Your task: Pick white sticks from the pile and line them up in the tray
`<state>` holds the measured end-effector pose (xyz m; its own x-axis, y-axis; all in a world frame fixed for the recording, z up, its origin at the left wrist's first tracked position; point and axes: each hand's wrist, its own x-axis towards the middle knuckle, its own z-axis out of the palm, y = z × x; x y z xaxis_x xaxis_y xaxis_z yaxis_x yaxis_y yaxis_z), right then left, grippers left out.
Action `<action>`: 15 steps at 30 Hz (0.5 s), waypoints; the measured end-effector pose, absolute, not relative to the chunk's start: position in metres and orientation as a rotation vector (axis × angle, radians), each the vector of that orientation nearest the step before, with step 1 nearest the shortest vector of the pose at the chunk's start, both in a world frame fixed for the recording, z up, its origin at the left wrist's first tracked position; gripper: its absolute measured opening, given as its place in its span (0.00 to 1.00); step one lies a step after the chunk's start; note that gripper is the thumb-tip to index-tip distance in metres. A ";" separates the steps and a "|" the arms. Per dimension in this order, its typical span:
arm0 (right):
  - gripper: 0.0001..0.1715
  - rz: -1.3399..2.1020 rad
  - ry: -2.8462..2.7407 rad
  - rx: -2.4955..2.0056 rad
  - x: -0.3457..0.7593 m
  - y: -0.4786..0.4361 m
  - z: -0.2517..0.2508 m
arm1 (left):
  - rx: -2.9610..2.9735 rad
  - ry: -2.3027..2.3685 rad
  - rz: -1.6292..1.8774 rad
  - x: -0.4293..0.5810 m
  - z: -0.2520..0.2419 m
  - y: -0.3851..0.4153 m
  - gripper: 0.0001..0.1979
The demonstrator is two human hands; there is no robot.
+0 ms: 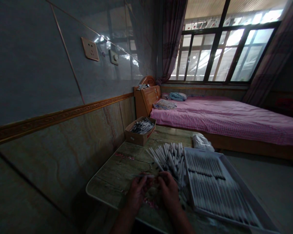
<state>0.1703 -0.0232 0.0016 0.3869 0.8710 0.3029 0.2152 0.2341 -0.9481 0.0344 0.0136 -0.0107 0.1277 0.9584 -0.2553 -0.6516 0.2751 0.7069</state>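
Clock directions are taken from the hands, twelve pointing straight away from the person. Both forearms enter from the lower edge, the left from about seven o'clock and the right from about five, converging over the near part of the table (pixel 107 175).

The left hand (pixel 139 186) is bent inward, back of the hand upward, thumb and fingers closed in a pinch on a thin pale stick (pixel 150 176). The stick lies roughly level, along the nine-to-three line, its right end pointing toward the opposite hand. The right hand (pixel 168 187) is held just beside it, knuckles raised, fingers curled, fingertips turned toward nine o'clock. Thumb and forefinger are near each other; whether anything is held between them cannot be told, the area being dark and blurred.

At one o'clock, close to the right hand, is a loose pile of white sticks (pixel 171 156) with dark parts among them. At three o'clock stands a shallow pale tray (pixel 234 174), holding similar sticks (pixel 212 191) laid side by side in two rows. At eleven o'clock, near the wall, an open cardboard box (pixel 134 137) contains a heap of dark and pale slender pieces (pixel 143 125).
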 end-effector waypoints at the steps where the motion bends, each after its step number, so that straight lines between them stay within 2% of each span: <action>1: 0.09 0.635 -1.105 -1.269 0.169 -0.023 0.002 | 0.492 0.768 1.240 0.034 -0.011 0.014 0.18; 15: 0.10 0.783 -0.935 -1.212 0.164 -0.017 -0.006 | 0.504 0.760 1.255 0.036 -0.005 0.012 0.21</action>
<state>0.1639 -0.0165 -0.0061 0.4221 0.8906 0.1692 -0.0105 0.1915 -0.9814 0.0356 0.0119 -0.0050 0.1234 0.9648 -0.2324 -0.6530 0.2553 0.7131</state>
